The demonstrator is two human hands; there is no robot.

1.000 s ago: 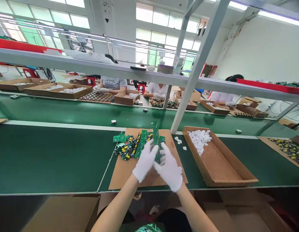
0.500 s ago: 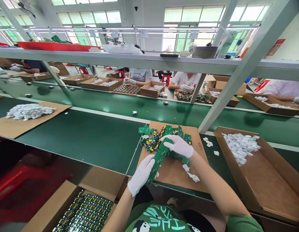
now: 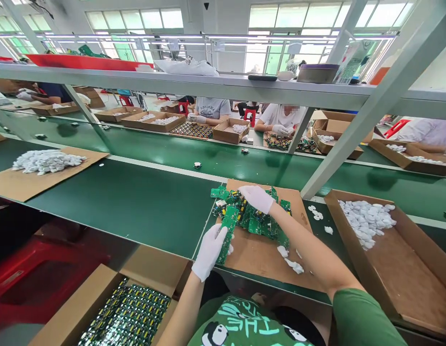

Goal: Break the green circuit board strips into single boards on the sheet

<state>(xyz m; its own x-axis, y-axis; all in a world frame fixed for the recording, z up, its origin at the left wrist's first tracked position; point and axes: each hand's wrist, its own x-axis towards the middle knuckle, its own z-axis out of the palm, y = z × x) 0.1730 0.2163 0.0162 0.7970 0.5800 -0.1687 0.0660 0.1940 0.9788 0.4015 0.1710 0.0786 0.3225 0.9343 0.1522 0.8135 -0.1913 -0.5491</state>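
My left hand [image 3: 209, 250], in a white glove, grips the lower part of a green circuit board strip [image 3: 230, 219], which tilts upward above the cardboard sheet's left side. My right hand [image 3: 257, 198], gloved as well, reaches over the pile of circuit boards [image 3: 257, 222], its fingers drawn together at the pile's far left part. Whatever lies between those fingertips is too small to make out. Green boards and parts with yellow and black components make up the pile. Crumpled white pieces [image 3: 294, 265] lie on the cardboard sheet [image 3: 257, 254] nearer to me.
To the right stands a cardboard tray [image 3: 406, 278] with white pieces heaped at its far end. A box of boards [image 3: 132, 312] sits low at left. White pieces [image 3: 46, 161] are piled on cardboard at far left. A slanted post [image 3: 334, 139] rises beyond; people work across the green belt [image 3: 165, 154].
My right hand has left the strip and moved up and left over the pile. The strip, now in my left hand alone, looks shorter and stands steeper.
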